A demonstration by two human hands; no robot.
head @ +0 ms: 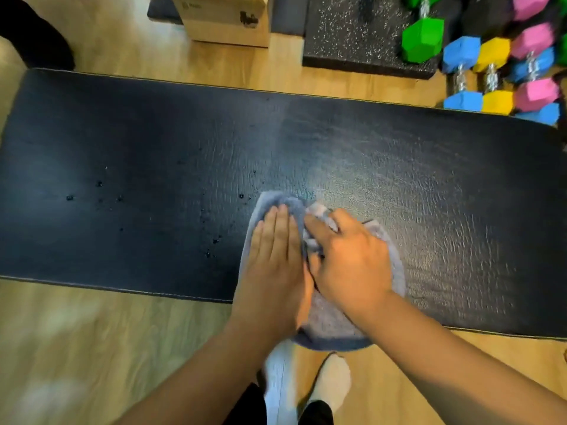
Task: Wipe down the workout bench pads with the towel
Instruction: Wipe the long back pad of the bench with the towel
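A black bench pad (153, 142) is seen across the view, set over a light wooden floor (76, 348). A grey-blue towel (328, 325) is laid on the pad's near edge, slightly overhanging it. Dark droplets (70, 197) are scattered on the pad left of the towel. On the floor beyond, a cardboard box (224, 23), a speckled black mat (352, 35) and coloured dumbbells (495, 53) are placed.
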